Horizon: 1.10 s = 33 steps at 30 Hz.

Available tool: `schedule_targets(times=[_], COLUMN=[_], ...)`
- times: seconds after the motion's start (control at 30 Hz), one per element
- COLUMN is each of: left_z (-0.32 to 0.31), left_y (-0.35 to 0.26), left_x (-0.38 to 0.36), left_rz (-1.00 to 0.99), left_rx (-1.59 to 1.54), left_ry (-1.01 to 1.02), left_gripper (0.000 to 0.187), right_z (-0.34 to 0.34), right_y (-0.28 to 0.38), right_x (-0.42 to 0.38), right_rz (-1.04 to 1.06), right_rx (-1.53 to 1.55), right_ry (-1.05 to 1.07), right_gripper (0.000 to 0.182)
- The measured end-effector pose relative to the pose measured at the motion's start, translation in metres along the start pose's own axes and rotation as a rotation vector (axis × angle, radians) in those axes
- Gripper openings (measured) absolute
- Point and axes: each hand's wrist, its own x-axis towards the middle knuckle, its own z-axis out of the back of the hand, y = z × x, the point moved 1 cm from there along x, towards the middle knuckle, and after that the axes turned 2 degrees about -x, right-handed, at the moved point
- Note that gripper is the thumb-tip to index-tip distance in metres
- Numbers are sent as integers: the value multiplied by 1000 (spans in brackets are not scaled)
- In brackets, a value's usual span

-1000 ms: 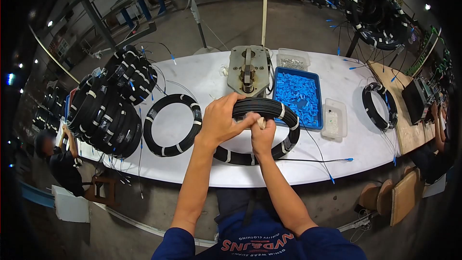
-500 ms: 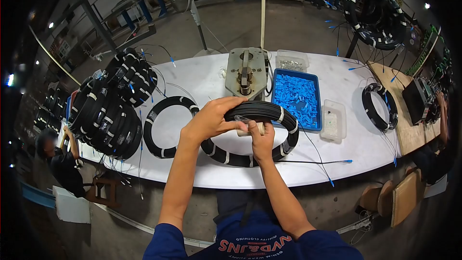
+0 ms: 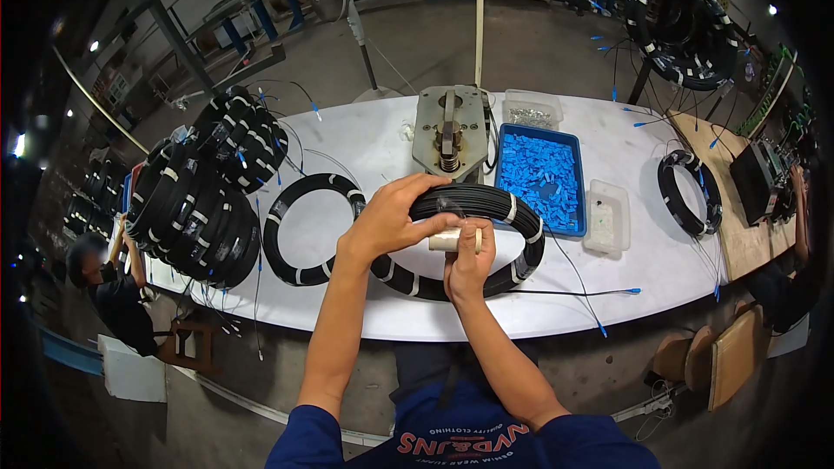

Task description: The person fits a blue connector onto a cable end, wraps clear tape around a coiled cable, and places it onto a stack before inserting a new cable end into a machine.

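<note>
A black cable coil with white ties is tilted up at its far side above the white table. My left hand is wrapped round its far left part. Under the raised rim, inside the ring, my right hand grips a cream-coloured roll, and its fingertips are close to my left thumb. Clear film shows on the coil between the hands. Two cable ends with blue connectors reach right from the coil. Just beyond the coil is a metal press.
Another coil lies left, beside stacked coils. Right are a blue tray of blue connectors, clear boxes and a coil. A person is at far left; another person's arm shows at far right.
My right hand has turned, its fingers now higher and closer round the roll beneath the coil's rim. My left hand stays on the coil. The whole view has shifted slightly.
</note>
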Motion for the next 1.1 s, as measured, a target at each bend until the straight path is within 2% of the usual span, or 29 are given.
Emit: schedule_targets(times=[0.03,0.1,0.2,0.27,0.3,0.33,0.43,0.53,0.57,0.6,0.67,0.73,0.8,0.87,0.9,0.93,1.0,1.03,1.1], left_z=[0,0,3,7,9,10,9,6,5,6,8,9,8,3,4,4,4,4,7], left_y=[-1,-1,-3,-1,1,3,7,13,14,11,3,1,3,7,0,0,1,1,1], left_x=[0,1,3,6,7,8,8,6,4,3,1,-1,-4,-9,-12,-14,-18,-18,-14], left_rz=[51,51,61,72,63,52,80,146,197,198,326,370,413,244,147,149,233,236,223], left_rx=[-13,-20,-43,-61,-74,-86,-128,-244,-322,-321,-465,-483,-500,-469,-328,-329,-369,-372,-360], left_ry=[-20,-31,-31,-17,14,44,53,52,52,50,82,88,95,7,-72,-68,-77,-77,35], left_gripper=[52,48,41,40,39,38,34,31,29,29,27,27,27,27,26,26,31,31,39], right_z=[-4,-4,9,16,29,30,30,30,31,30,27,20,14,13,14,17,18,17,11], right_y=[4,6,2,6,7,15,35,45,44,41,38,35,31,37,39,40,35,33,32], right_x=[0,-2,1,10,13,17,31,47,56,61,69,69,67,75,78,80,82,80,79], right_rz=[13,23,-71,-99,-147,-150,-246,-337,-455,-456,-118,-111,-25,4,-197,-397,-354,-300,-195], right_rx=[-4,-11,-91,-103,-233,-234,-538,-644,-688,-687,-822,-794,-521,-553,-461,-367,-394,-398,-305], right_ry=[-18,-38,-16,142,231,231,507,587,641,643,719,726,651,697,662,621,657,605,538], right_gripper=[28,30,36,42,49,49,55,55,52,52,47,44,42,45,47,48,49,50,50])
